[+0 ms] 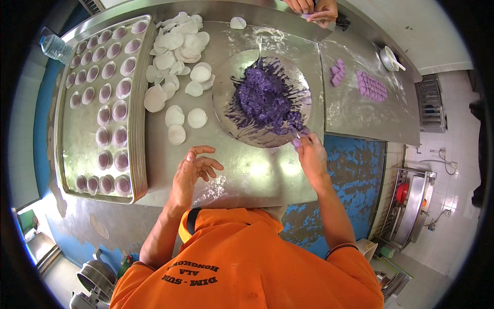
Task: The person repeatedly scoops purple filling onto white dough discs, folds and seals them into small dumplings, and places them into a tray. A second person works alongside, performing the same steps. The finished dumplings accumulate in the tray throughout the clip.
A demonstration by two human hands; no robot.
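My right hand (311, 152) is closed at the near right edge of a round metal tray (226, 110). A thin metal utensil (298, 135) shows at its fingers, mostly hidden by the hand, its tip against the purple paste. Lilac colour shows at the fingertips. A large sticky mound of dark purple paste (265, 92) lies on the tray, smeared outward. My left hand (193, 170) hovers over the near part of the steel table (247, 177), fingers apart and empty. Nearest to it are a few white paper rounds (176, 134).
At left, stacked baking trays (141, 175) bear rows of lilac dough pieces in paper cups (120, 136). Many paper rounds (177, 44) are heaped beyond. Cut lilac dough pieces (371, 86) and a white bowl (388, 59) sit at right. Another person's hands (316, 10) work across the table.
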